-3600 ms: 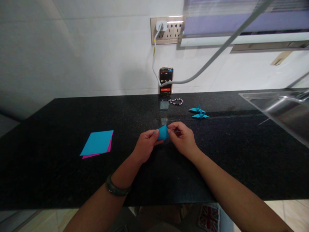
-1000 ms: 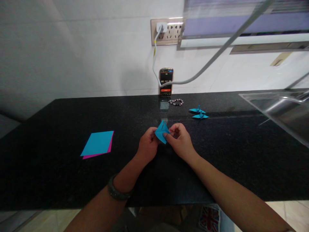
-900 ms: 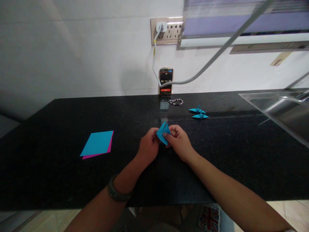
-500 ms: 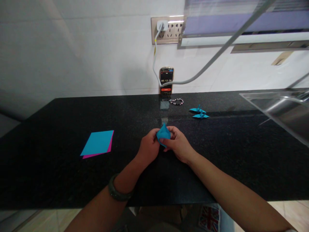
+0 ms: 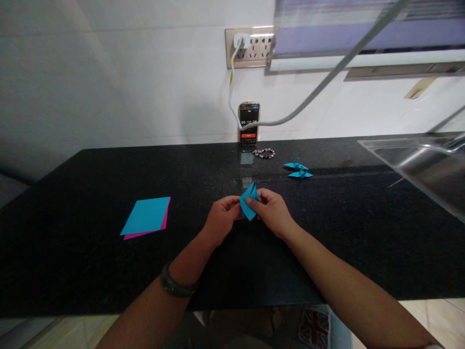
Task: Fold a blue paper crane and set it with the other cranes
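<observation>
A small folded piece of blue paper (image 5: 249, 204) sits between both hands above the black counter (image 5: 90, 261). My left hand (image 5: 221, 224) pinches its left side with curled fingers. My right hand (image 5: 274, 213) pinches its right side, thumb on the front face. The paper stands as a narrow diamond with two points at the top. Two finished blue paper cranes (image 5: 298, 169) lie farther back on the right.
Flat blue and pink paper sheets (image 5: 146, 217) lie to the left. A phone (image 5: 249, 122) showing a timer leans on the wall, with a bead bracelet (image 5: 264, 153) in front. A cable runs to the wall socket (image 5: 250, 46). A steel sink (image 5: 421, 162) is at right.
The blue paper has been turned and refolded between my fingers, from a broad flap to a narrower upright diamond. Both hands stayed at the same spot on the counter.
</observation>
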The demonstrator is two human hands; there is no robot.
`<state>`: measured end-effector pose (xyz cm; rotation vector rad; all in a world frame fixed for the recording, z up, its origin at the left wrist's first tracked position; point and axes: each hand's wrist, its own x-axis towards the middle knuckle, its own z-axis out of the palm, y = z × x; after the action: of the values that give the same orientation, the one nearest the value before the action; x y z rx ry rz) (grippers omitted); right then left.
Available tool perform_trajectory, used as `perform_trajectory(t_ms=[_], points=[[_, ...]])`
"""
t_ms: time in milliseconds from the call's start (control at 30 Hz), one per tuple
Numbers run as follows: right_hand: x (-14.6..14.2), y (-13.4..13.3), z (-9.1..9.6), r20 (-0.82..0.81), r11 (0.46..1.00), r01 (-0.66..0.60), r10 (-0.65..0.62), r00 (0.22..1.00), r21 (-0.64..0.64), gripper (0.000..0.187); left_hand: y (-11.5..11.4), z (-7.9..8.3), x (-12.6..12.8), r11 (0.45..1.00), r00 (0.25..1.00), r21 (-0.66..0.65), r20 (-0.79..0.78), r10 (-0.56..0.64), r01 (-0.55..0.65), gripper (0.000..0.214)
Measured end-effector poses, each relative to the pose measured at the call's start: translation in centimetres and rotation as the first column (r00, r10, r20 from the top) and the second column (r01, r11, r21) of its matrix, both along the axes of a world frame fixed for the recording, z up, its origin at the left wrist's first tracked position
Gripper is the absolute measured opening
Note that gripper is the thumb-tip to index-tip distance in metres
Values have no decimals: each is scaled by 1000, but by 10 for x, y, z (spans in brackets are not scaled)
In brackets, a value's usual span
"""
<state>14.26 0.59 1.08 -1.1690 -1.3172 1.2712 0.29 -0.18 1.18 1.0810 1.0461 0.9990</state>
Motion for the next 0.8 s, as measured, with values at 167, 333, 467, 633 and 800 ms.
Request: perform_trajectory(t_ms=[167, 333, 467, 633, 800], points=[[1, 0, 1, -3, 1000, 0, 0, 1000, -9, 19, 0, -2, -2, 995, 993, -96, 117, 30, -19, 26], [3, 1, -7, 120, 990, 49, -65, 991, 132, 16, 0, -2, -3, 986, 979, -163, 204, -2, 36, 29], [3, 1, -10, 124, 987, 28, -48, 991, 155, 14, 0, -3, -3, 975, 966, -207, 259, -22, 78, 27], [1, 1, -7, -3, 997, -10, 10, 1000, 74, 16, -1, -3, -3, 983, 982, -174, 185, -27, 59, 27], [1, 1, -8, 42, 999, -14, 11, 999, 52, 10, -3, -2, 0, 991, 992, -127, 124, -32, 47, 25]])
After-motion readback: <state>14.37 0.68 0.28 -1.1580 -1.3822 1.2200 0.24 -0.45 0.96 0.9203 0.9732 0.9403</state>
